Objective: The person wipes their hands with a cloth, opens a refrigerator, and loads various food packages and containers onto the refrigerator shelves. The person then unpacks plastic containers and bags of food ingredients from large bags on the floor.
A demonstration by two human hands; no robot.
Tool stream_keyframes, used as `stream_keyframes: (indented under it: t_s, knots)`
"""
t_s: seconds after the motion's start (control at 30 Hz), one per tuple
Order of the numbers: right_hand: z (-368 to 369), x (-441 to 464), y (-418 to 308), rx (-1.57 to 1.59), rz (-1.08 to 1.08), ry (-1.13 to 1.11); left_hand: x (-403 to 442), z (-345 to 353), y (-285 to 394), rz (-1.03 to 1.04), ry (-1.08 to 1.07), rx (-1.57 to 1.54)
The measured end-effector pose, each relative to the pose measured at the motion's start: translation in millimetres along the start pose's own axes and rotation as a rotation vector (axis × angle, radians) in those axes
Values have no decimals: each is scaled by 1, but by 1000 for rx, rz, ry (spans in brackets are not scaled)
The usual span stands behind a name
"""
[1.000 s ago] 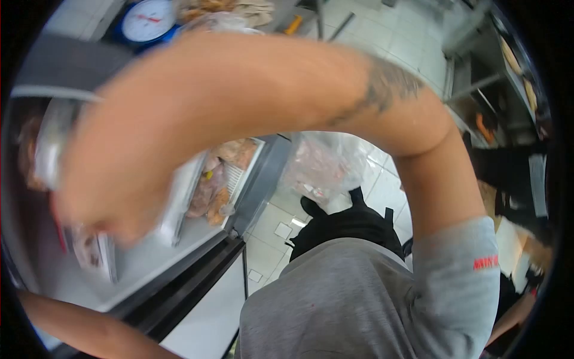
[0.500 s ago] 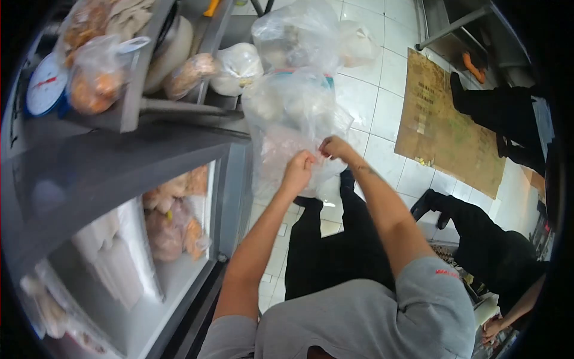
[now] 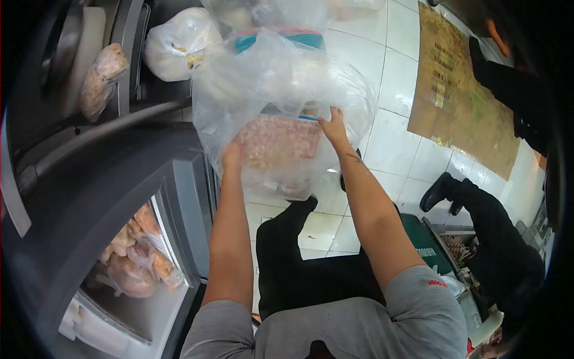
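A large clear plastic bag (image 3: 209, 128) lies spread wide in front of me, its mouth facing up. Inside it shows a flat pack of pinkish diced meat (image 3: 278, 137) with a blue strip along its upper edge. My left hand (image 3: 232, 157) grips the bag at the pack's left side; its fingers are blurred and partly behind the film. At the pack's upper right corner my right hand (image 3: 335, 127) holds the bag's rim, thumb and forefinger showing. Another bag with a teal and red band (image 3: 278, 40) sits just beyond.
At my left stands an open chest freezer (image 3: 179, 239) with bagged meat (image 3: 134, 263) inside. A white round bag (image 3: 182, 45) and a wrapped packet (image 3: 104, 81) rest above it. Cardboard (image 3: 460, 102) covers floor tiles at right, near other people's legs (image 3: 478, 203). A green crate (image 3: 421, 239) stands close to my right.
Both hands were close together, pinching the gathered bag. Now they are far apart and the bag is opened, with the meat pack plainly visible. My view has shifted closer to the bag.
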State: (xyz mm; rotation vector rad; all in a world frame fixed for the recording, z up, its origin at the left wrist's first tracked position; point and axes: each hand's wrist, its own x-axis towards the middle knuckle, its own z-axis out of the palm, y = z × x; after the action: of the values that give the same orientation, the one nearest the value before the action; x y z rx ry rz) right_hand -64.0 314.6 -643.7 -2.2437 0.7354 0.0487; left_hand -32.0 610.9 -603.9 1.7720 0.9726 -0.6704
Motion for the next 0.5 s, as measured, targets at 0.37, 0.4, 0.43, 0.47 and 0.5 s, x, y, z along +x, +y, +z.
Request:
stream_keyframes:
  t_s: [0.37,0.4,0.43,0.47,0.5]
  knots:
    - [5,-34,25,149,242,-277,-17,139,54,984,-160,1440]
    - [2,-36,25,162,242,-282,-17,140,60,972,-195,1508]
    - [-2,-39,25,224,249,-298,-17,140,67,947,-289,1583]
    - [-11,-45,18,284,262,-317,-26,136,83,916,-390,1658]
    - [-20,-54,13,345,275,-338,-34,132,94,877,-492,1731]
